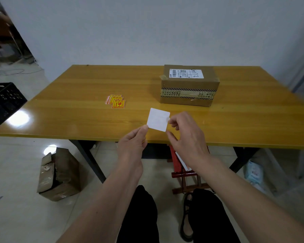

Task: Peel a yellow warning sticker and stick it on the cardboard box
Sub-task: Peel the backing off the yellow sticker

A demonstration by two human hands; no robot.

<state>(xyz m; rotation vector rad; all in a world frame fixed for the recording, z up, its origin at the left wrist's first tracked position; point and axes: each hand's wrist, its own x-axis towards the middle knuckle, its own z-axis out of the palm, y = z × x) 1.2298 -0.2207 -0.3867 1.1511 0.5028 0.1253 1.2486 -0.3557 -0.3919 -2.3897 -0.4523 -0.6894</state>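
Two hands — left hand (pixel 132 141), right hand (pixel 186 135) — pinching white-backed sticker (pixel 158 119)

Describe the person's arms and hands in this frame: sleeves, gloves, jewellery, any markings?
Both forearms are bare up to the frame edge, with no sleeves in view. The left hand and right hand wear no gloves. No watch, ring, bracelet or wristband shows on either side. No tattoos, tape or markings are visible. No cables or sensors are attached to the arms.
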